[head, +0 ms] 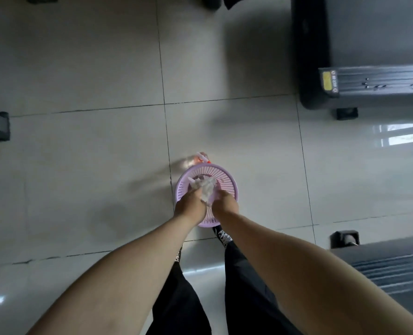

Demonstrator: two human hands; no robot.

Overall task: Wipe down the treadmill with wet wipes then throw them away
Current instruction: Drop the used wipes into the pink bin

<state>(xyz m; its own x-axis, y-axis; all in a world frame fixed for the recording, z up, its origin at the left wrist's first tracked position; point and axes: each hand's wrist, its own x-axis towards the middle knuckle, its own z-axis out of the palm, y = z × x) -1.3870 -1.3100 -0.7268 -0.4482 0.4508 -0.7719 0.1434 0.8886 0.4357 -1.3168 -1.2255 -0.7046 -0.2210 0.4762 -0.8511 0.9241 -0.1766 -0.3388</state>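
The wad of used wipes [206, 191] is sitting bunched between both hands, right over the open mouth of the purple basket [227, 178]. It is looking crumpled and limp, a soft, damp, nearly weightless lump that is going to squash under any grip and cling a little to the skin. I would judge a loose hold around the middle of the bunch to be enough, with care that no stray corner is trailing over the rim.

The left hand [190, 207] is curling its fingers around the near left side of the wad. The right hand [226, 203] is closing on the right side of it, fingers bent inward, though the fingertips themselves are hiding under the wipes. Neither hand is holding anything else.

The basket is standing on the pale tiled floor [80, 165], just in front of the person's feet. Something small, red and white [200, 158], is lying just behind it, too blurred to name. A dark treadmill [369, 88] is standing well off to the upper right, and the edge of another machine [394, 262] is showing at the lower right. To my eye the wiping is finished and the throwing away is under way.
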